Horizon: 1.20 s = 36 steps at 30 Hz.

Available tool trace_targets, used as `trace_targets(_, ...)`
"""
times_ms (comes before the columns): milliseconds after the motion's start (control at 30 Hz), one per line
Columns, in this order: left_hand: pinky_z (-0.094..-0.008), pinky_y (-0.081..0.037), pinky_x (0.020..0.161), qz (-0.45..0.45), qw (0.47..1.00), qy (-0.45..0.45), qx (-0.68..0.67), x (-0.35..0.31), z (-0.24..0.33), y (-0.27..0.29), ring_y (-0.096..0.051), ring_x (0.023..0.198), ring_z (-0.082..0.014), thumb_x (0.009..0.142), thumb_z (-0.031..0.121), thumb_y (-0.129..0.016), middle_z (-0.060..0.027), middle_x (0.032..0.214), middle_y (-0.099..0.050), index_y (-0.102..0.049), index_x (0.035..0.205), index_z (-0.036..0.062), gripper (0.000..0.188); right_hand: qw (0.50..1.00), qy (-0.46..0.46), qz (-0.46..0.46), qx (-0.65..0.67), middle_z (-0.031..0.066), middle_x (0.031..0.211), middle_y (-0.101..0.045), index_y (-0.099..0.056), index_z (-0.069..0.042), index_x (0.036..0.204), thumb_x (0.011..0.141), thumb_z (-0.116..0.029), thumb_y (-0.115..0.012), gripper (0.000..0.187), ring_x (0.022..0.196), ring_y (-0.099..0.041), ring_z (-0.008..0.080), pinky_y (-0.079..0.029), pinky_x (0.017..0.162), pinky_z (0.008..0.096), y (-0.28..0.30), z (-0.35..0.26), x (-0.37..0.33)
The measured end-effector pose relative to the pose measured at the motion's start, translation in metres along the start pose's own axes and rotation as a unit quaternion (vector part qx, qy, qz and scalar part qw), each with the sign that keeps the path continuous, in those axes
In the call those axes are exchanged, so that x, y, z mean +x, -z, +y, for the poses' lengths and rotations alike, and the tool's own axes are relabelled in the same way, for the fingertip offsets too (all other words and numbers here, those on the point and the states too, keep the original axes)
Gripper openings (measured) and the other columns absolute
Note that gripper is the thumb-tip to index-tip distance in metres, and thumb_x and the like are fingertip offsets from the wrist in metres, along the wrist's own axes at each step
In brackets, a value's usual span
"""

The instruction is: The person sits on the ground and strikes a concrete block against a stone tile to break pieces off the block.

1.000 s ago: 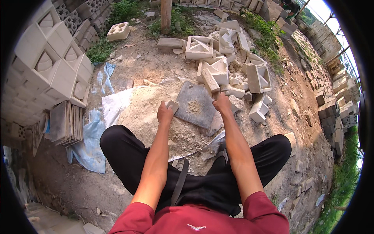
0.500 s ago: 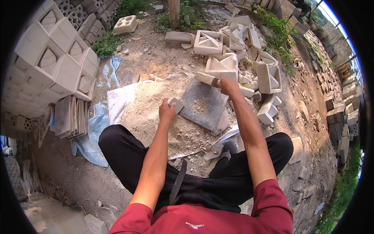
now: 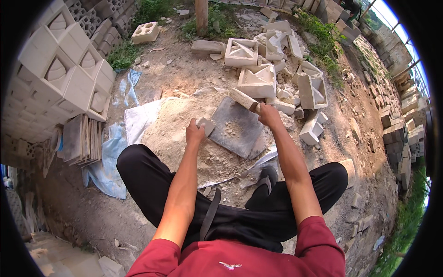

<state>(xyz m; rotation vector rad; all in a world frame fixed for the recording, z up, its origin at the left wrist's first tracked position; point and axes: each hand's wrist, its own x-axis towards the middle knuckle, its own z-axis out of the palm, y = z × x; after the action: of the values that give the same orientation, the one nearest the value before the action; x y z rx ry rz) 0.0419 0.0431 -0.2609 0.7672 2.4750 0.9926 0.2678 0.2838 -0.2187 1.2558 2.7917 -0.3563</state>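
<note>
My left hand (image 3: 195, 132) is closed around a small pale chunk of block (image 3: 206, 126) at the left edge of a flat dark slab (image 3: 236, 127). In my closed right hand (image 3: 269, 115) is a dusty, pale, elongated tool (image 3: 242, 98); whether its head is a hammer or a broad blade I cannot tell. It extends up and left from my fist over the slab's far edge. Crumbs of broken material (image 3: 234, 129) lie on the middle of the slab. Around the slab's left side spreads a heap of sandy rubble (image 3: 173, 129) on a white sheet (image 3: 141, 119).
Broken decorative blocks (image 3: 257, 83) are piled just beyond the slab to the right. A tall stack of pale blocks (image 3: 69, 60) stands at the left, above thin boards (image 3: 83, 138). A wooden post (image 3: 201, 18) rises at the far side. My crossed legs (image 3: 304, 184) flank the heap.
My right hand with the tool has come slightly lower and nearer to me. My left hand keeps hold of the chunk at almost the same spot. The whole view has shifted a little.
</note>
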Motion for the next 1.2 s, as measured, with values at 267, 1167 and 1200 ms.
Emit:
trace_targets(267,-0.046,-0.049,0.081,-0.009,0.998,-0.036,0.055,-0.018,0.01,0.003,-0.062,0.095,-0.0394,0.085,0.021,-0.062,-0.0231,0.1,-0.064,-0.051,0.116,0.0039,0.037,0.976,-0.101,0.05,0.187,0.0305,0.095,-0.063,-0.051,0.007,0.099,0.067,-0.024,-0.07,0.049,0.096,-0.061,0.044,-0.049,0.083,0.0477,0.008,-0.071,-0.046)
trace_targets(1167,-0.0456,-0.052,0.08,-0.04,0.985,-0.094,0.138,-0.035,0.024,0.0,-0.063,0.094,-0.0362,0.085,0.015,-0.06,-0.0152,0.103,-0.062,-0.053,0.106,0.0059,0.025,0.885,-0.209,0.096,0.406,0.0285,0.098,-0.065,-0.064,0.007,0.099,0.068,-0.026,-0.069,0.045,0.099,-0.063,0.0395,-0.052,0.084,0.0418,-0.082,-0.137,-0.095)
trace_targets(1200,-0.0457,-0.052,0.079,-0.041,0.985,-0.097,0.137,-0.033,0.023,-0.001,-0.063,0.094,-0.0361,0.085,0.015,-0.06,-0.0154,0.104,-0.062,-0.053,0.106,0.0059,0.024,0.907,-0.212,0.049,0.36,0.0285,0.097,-0.065,-0.064,0.007,0.099,0.068,-0.026,-0.068,0.045,0.099,-0.064,0.0391,-0.052,0.083,0.0416,-0.085,-0.132,-0.093)
